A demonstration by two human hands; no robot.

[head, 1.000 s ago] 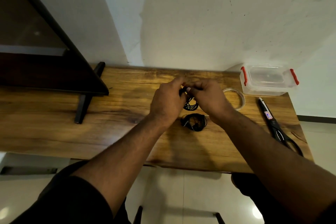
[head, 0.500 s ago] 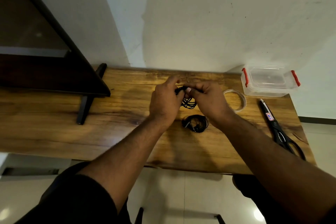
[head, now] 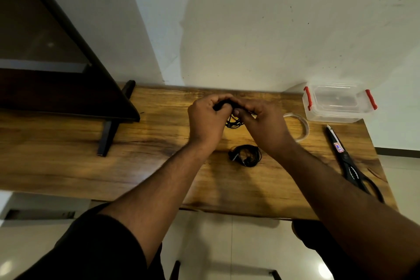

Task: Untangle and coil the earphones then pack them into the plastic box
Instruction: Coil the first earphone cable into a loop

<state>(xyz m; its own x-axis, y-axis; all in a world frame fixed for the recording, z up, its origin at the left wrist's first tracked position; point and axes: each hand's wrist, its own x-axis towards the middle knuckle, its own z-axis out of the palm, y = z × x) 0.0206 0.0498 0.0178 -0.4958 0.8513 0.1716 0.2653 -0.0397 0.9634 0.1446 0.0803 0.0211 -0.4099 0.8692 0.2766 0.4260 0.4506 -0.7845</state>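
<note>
Black earphones (head: 234,121), tangled loops, pinched btwn left hand (head: 205,118) & right hand (head: 263,124) above table (head: 159,143). 2nd black coiled set (head: 246,155) lies at 6 o'clock of them. Clear plastic box (head: 338,103) w/ red clips at 3 o'clock.

Both hands meet above the table's (head: 159,166) middle: left hand (head: 205,119) and right hand (head: 264,126) pinch 1 tangle of black earphones (head: 234,122) between them.

Near side of hands: a 2nd coiled set (head: 245,155) lies just under the right wrist.

Right side: tape ring (head: 300,126) just beside the right hand, then scissors (head: 350,163) along the edge, plastic box (head: 338,102) at the far corner with lid on, against the wall.

Left side: bare wood between the left hand and the dark stand foot (head: 108,137); the screen (head: 56,75) overhangs beyond it.
</note>
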